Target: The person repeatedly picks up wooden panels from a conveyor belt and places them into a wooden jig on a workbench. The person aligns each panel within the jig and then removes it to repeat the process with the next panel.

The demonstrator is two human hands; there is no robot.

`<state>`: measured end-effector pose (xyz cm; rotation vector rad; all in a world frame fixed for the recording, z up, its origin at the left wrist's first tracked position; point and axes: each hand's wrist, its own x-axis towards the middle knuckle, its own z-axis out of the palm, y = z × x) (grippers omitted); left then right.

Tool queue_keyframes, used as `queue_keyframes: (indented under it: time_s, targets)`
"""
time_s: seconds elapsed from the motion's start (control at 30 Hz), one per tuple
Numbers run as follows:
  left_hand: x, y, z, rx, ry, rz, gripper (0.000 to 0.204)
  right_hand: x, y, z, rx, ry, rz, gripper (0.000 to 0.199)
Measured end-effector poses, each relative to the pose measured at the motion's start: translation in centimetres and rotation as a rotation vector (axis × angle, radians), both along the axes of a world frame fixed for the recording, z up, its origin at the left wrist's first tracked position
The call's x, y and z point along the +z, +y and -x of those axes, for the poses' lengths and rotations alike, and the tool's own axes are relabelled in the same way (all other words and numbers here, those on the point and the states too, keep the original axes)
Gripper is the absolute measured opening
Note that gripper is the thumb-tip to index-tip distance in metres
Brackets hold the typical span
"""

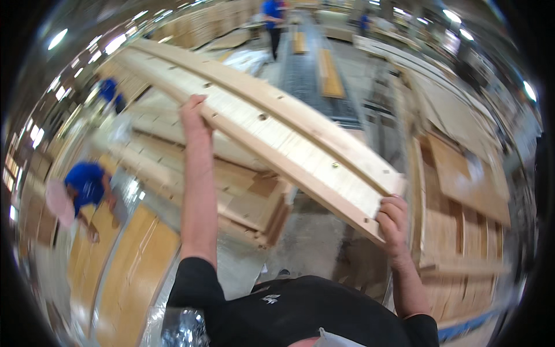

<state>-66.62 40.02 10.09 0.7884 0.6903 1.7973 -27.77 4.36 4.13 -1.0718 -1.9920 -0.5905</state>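
Observation:
A long pale wooden panel [300,139] with a raised rail along each long side is held up in front of me, slanting from far left to near right. Several small dark holes or fittings dot its middle and rails. My left hand [195,113] is closed round the nearer rail, partway along; its fingertips curl over the top. At the right end, my right hand [393,222] grips the panel's end edge with bent fingers. Below the panel, to the left, lies a stack of similar wooden panels [231,196].
At left, a person in blue [87,185] bends over yellowish boards [136,248]. A roller conveyor [309,81] with boards runs away ahead. Wooden cases and sheets [462,173] stand close on my right. Another person in blue [273,23] stands farther off.

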Motion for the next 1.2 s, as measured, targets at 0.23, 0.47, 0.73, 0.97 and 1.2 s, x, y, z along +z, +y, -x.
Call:
queue_keyframes:
  time_s: [0.23, 0.47, 0.73, 0.97, 1.2]
  targets:
    - [10.2, -16.5, -22.8, 0.179, 0.306, -0.217, 0.048, 2.8, -7.3, 0.0, -0.161, 0.328, 0.324, 0.081]
    - [8.6, -40.3, -41.5, -0.171, 0.243, -0.852, 0.050, 5.5, -10.2, -5.4, -0.597, 0.612, -0.443, 0.052]
    - [-3.9, -46.6, -42.7, -0.760, 0.537, -1.276, 0.091, 6.3, -29.7, -12.0, -0.595, 1.118, -0.512, 0.053]
    - [-29.0, -44.3, -35.6, -1.638, 0.497, 0.629, 0.082, 4.5, -36.4, -15.6, -0.594, 1.385, -0.674, 0.053]
    - [-29.1, -47.9, -40.2, -1.890, -0.123, 0.984, 0.066, -6.2, -42.1, -24.2, -0.762, 1.674, -0.755, 0.053]
